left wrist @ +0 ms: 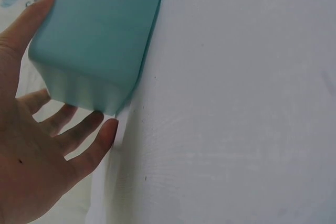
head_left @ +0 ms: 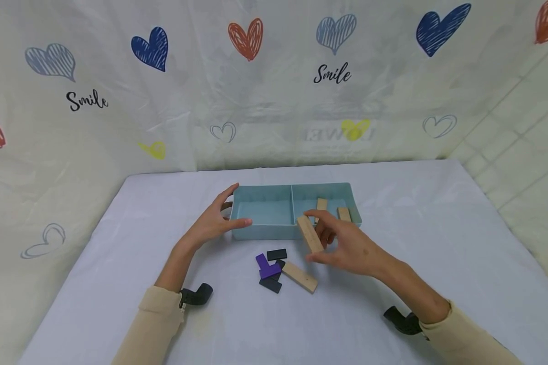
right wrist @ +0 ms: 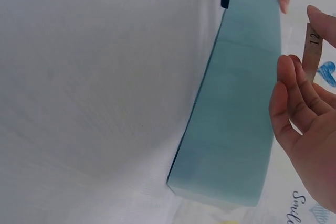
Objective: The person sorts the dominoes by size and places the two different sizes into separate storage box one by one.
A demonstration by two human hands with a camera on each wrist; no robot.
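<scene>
A teal tray (head_left: 265, 228) with two compartments stands mid-table. My left hand (head_left: 216, 219) rests against its left end, fingers straight and spread, thumb along the front wall; the left wrist view shows the left hand (left wrist: 37, 145) spread at the tray's (left wrist: 100, 30) corner. My right hand (head_left: 342, 244) pinches a wooden block (head_left: 309, 234) just in front of the right compartment. Two wooden blocks (head_left: 321, 204) (head_left: 344, 213) lie in that compartment. In the right wrist view the right hand (right wrist: 304, 124) holds the wooden block (right wrist: 312, 51) beside the tray (right wrist: 236, 108).
On the white cloth in front of the tray lie a black block (head_left: 276, 254), a purple L-shaped piece (head_left: 267, 266), another black block (head_left: 270, 285) and a wooden block (head_left: 300, 276). A heart-printed sheet hangs behind the table. The tray's left compartment holds nothing.
</scene>
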